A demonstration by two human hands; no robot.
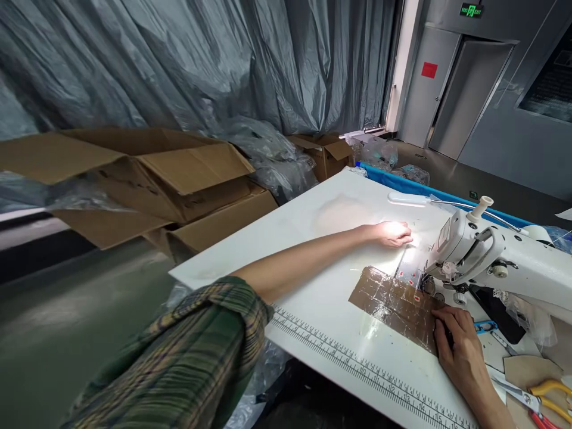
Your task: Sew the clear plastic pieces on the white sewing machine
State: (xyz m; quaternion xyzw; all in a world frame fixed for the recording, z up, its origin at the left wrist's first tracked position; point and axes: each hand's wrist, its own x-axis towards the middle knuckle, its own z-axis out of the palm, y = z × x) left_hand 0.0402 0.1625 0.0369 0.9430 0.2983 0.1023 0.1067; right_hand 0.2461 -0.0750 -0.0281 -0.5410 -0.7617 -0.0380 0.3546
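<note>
The white desk (pixel 313 304) is occupied at its right by a white sewing machine (pixel 522 265). A shiny brown sheet (pixel 393 301) is laid flat on the desk, near the machine's needle end. Its right edge is touched by the right hand (pixel 458 339), fingers bent; whether it is pinched cannot be told. Beyond the sheet, the left hand (pixel 394 234) is curled in bright light, its grasp obscured.

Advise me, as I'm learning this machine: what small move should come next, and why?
Probably bring the left hand over to the glossy brown sheet, to help steady it: only the right hand touches it, at the end nearer the sewing machine, while the left is apart from it, in bright light.
</note>
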